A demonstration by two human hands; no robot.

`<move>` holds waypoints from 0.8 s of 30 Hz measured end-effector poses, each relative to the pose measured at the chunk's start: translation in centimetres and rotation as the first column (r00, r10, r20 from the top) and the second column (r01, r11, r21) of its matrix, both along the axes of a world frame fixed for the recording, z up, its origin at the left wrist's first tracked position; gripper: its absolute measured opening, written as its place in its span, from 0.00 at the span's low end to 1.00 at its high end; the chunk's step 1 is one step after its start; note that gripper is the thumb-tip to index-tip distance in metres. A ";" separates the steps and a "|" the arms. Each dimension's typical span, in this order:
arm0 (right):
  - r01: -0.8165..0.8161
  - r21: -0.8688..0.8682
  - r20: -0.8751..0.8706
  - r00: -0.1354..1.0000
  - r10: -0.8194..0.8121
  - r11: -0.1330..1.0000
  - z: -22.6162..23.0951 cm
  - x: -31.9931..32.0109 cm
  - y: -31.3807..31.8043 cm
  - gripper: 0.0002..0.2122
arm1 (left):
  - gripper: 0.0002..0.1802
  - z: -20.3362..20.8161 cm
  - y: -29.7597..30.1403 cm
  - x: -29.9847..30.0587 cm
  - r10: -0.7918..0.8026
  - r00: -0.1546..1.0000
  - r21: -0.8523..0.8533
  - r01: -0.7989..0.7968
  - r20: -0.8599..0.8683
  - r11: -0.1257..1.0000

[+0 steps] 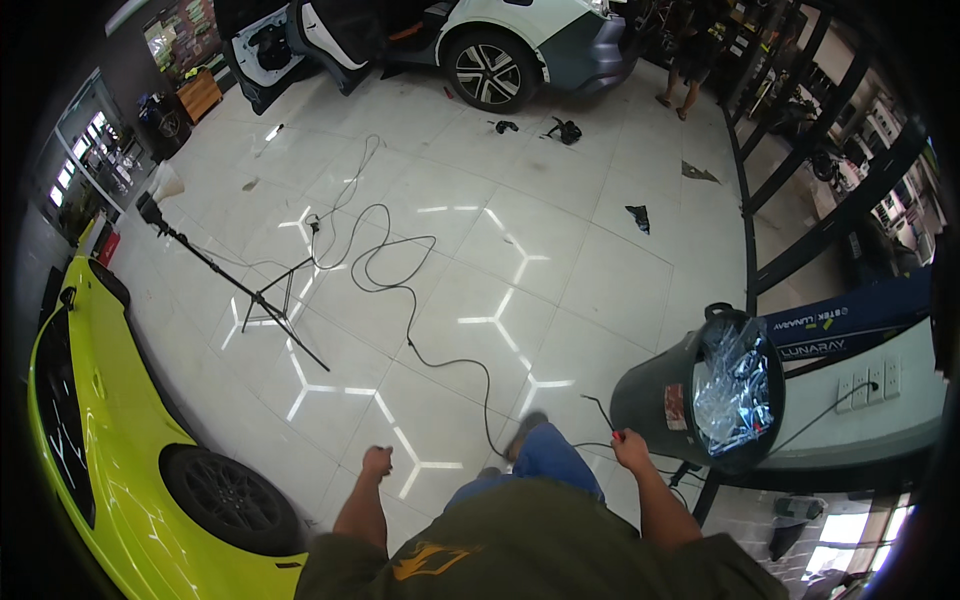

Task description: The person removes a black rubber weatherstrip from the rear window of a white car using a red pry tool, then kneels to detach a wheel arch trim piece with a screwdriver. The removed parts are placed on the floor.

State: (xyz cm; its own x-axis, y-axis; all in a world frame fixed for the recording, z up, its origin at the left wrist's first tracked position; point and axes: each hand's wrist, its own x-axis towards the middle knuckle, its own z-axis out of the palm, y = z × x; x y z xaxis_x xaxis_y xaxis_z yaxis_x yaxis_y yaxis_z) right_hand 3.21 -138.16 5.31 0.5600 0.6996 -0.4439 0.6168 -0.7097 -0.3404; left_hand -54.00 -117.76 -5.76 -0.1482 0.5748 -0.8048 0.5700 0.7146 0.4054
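Observation:
My right hand (630,450) grips a tool with a red handle (618,436) and a thin, dark shaft (600,408) bent at its tip. The tool points forward and left, beside the dark bin (640,400). What kind of tool it is, I cannot make out. My left hand (377,461) hangs low on the left with its fingers curled in, and nothing shows in it. A black cable (460,362) winds over the tiled floor and passes by my feet.
Clear plastic wrap (738,390) fills the bin on the right, by a wall with sockets (868,390). A black tripod stand (262,298) and a yellow-green car (130,400) are at left. Ahead stands another car (580,50) with doors open; a person (690,60) is beyond it.

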 end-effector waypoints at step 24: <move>-0.252 -0.007 -0.106 0.962 0.250 0.968 1.0 17.6 77.3 0.22 | 0.25 0.9 58.1 21.6 0.095 0.967 -0.028 -0.091 0.236 0.995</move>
